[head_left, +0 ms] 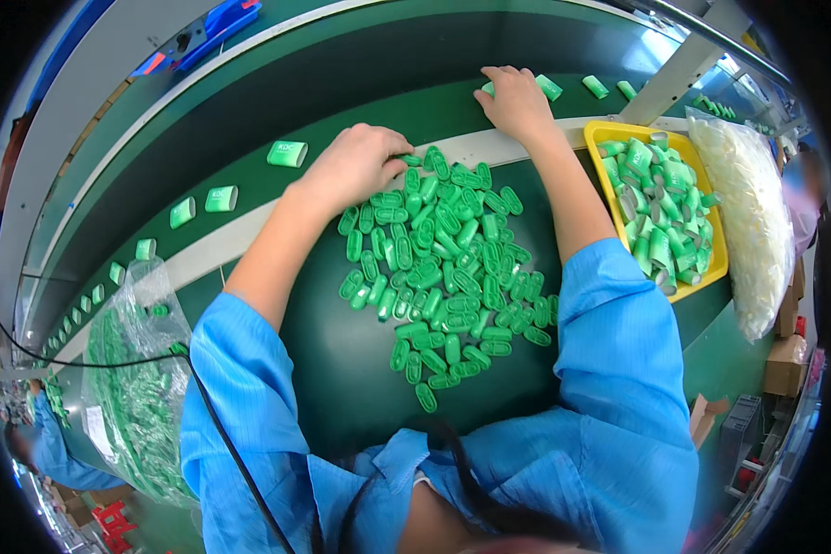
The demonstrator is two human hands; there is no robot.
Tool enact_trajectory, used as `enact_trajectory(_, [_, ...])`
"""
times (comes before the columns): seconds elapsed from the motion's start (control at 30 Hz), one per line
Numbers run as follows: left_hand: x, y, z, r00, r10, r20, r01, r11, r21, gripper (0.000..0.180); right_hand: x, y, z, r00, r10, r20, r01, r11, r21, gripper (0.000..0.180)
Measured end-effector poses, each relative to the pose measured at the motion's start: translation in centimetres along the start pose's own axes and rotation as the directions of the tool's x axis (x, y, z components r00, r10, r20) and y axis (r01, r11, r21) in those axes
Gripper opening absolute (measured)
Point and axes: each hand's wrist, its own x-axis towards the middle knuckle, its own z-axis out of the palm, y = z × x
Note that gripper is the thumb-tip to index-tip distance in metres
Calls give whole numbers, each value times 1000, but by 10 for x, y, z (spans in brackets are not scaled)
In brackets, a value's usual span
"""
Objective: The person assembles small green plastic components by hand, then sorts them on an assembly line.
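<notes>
On the dark green work surface lies a loose pile of glossy green oval plastic pieces. My left hand is at the pile's far left edge, thumb and forefinger closed on one green oval piece. My right hand reaches over the pale rail to the conveyor belt. Its fingers close around a light green printed sleeve, which they mostly cover. Just right of that hand another light green sleeve lies on the belt.
More sleeves are spaced along the curving belt. A yellow tray full of sleeves stands at the right, beside a bag of whitish pieces. At the left, a clear bag holds green pieces. A black cable crosses my left sleeve.
</notes>
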Motion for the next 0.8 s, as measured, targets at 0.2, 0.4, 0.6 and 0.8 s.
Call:
enact_trajectory(0.2, [-8, 3, 0, 974, -218, -65, 205, 966, -160, 32, 3, 15, 9, 995, 52, 83, -57, 997, 54, 36])
enact_trajectory(0.4, [-19, -17, 10, 873, -483, -69, 205, 492, -846, 29, -2, -65, -23, 848, -34, 529, -504, 260, 824, 27])
enact_trajectory(0.6, [-16, -22, 18, 849, -497, -181, 134, 533, -835, 30, -21, -56, 2, 904, 55, 425, -427, 187, 885, 26])
enact_trajectory(0.8, [-20, -32, 15, 817, -555, -158, 97, 401, -911, 29, -31, -93, 0, 852, 5, 523, -523, 19, 852, 24])
